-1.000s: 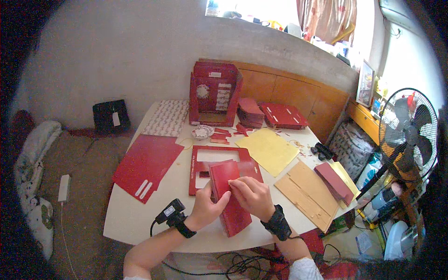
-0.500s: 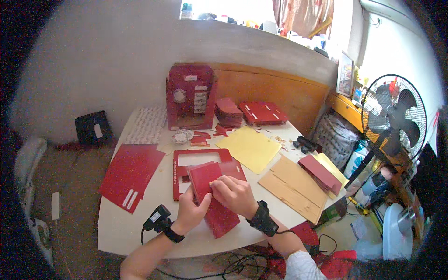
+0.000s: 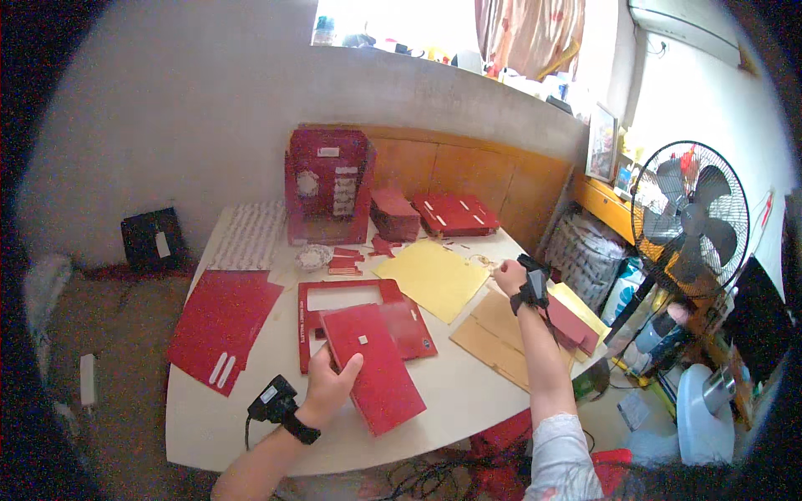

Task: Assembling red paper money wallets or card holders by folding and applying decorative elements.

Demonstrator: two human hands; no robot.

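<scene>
Left hand (image 3: 328,388) pins the red card panel (image 3: 372,363), fingers flat, its long axis running away from my wrist; right hand (image 3: 507,276) pinches small bits beside the yellow sheet (image 3: 430,277), well apart.

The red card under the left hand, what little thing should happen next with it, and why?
Probably keep the left hand pressing the red card flat while the right hand picks up one of the small bits by the yellow sheet. The right hand is stretched far across the table, fingers pinched near those scraps, and the card lies loose on the red frame.
</scene>
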